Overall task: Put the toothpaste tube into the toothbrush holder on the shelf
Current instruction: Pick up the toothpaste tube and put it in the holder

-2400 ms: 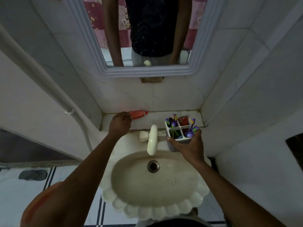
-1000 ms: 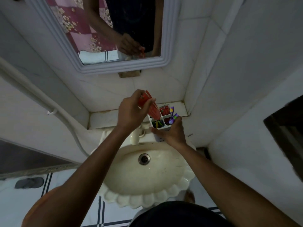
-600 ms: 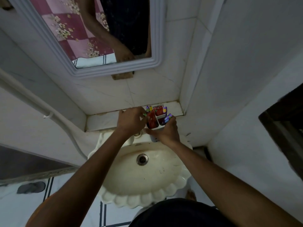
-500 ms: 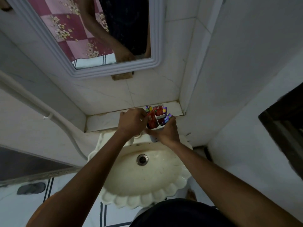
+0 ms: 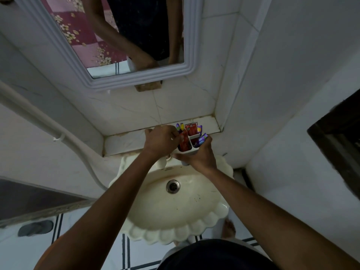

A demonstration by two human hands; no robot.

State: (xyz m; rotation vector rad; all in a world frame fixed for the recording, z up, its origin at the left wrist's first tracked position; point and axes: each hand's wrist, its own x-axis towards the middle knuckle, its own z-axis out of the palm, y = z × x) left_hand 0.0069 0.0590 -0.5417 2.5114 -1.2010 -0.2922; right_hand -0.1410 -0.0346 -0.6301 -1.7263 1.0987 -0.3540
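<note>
Your left hand (image 5: 161,140) is pinched on the top of the red toothpaste tube (image 5: 184,143), fingers closed around its upper end, and your right hand (image 5: 200,154) is wrapped around the white toothbrush holder (image 5: 191,150) from below and the front, holding it just in front of the shelf (image 5: 124,142), over the back rim of the sink (image 5: 175,207). Change from a second ago: the tube was up in the air, tilted above the holder; now it stands sunk into the front-left compartment, only the upper part showing. In the last half second it barely moves, so it looks seated or close to it. The other compartments hold purple brushes (image 5: 202,138) and a second red pack (image 5: 191,129). Judgement: insertion is basically done, but you haven't let go of the tube, and the holder sits in your grip, not clearly on the shelf. What remains is releasing the tube and setting the holder back on the ledge under the mirror (image 5: 124,36).
</note>
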